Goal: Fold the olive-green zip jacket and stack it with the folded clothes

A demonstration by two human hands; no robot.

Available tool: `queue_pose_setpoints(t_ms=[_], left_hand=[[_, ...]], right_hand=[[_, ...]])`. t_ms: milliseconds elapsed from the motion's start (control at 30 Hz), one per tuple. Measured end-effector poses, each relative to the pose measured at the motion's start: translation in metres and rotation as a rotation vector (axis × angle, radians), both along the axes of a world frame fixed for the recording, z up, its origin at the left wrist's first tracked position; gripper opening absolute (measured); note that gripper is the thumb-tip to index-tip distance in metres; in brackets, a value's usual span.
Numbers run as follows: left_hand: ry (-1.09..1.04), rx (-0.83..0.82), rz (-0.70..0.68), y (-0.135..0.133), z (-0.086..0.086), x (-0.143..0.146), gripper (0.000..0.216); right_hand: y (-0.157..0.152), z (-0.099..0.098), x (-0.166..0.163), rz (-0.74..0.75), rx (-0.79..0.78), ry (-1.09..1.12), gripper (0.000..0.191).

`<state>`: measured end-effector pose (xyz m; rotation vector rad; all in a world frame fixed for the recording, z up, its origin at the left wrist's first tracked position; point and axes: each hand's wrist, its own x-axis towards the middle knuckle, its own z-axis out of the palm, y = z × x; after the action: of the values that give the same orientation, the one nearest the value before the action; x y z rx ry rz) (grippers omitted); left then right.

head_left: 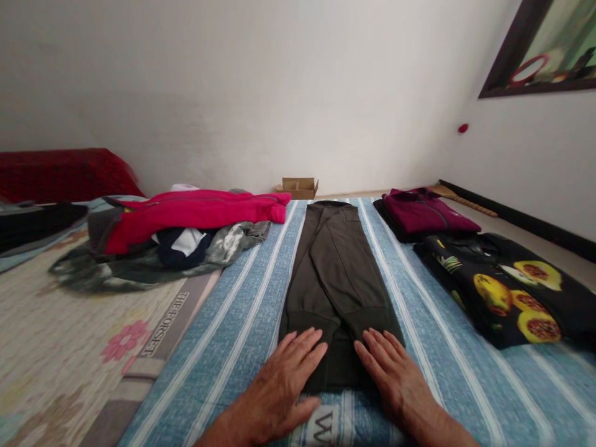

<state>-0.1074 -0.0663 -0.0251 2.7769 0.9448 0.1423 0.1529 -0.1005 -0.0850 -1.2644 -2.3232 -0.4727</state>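
Observation:
A dark olive long-sleeved garment [344,267] lies folded lengthwise on the blue striped bed sheet [242,310], its collar end away from me and its sleeves laid down the front. My left hand [284,379] rests flat on its near left edge, fingers stretched out, thumb apart. On the near right edge my right hand [391,369] lies with fingers extended over the cuff area. Neither hand grips the cloth. Between the hands the garment's lower hem shows.
At left, a loose heap holds a bright pink garment [209,211] above a grey-green one [135,273]. To the right lie a folded maroon shirt [419,211] and a black fruit-print garment [512,285]. A cardboard box [299,188] stands by the wall.

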Motion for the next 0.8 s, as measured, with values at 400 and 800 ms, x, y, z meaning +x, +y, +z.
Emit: queue_pose_setpoints(t_ms=[400,800], left_hand=[[-0.078,0.136,0.028,-0.009,-0.003,0.003,0.076],[-0.148,0.383,0.046,-0.002,-0.019,-0.012,0.063]], right_hand=[[0.01,0.035,0.007,0.051,-0.32,0.113,0.051],[0.015,0.059,0.008,0.071,-0.524,0.206,0.053]])
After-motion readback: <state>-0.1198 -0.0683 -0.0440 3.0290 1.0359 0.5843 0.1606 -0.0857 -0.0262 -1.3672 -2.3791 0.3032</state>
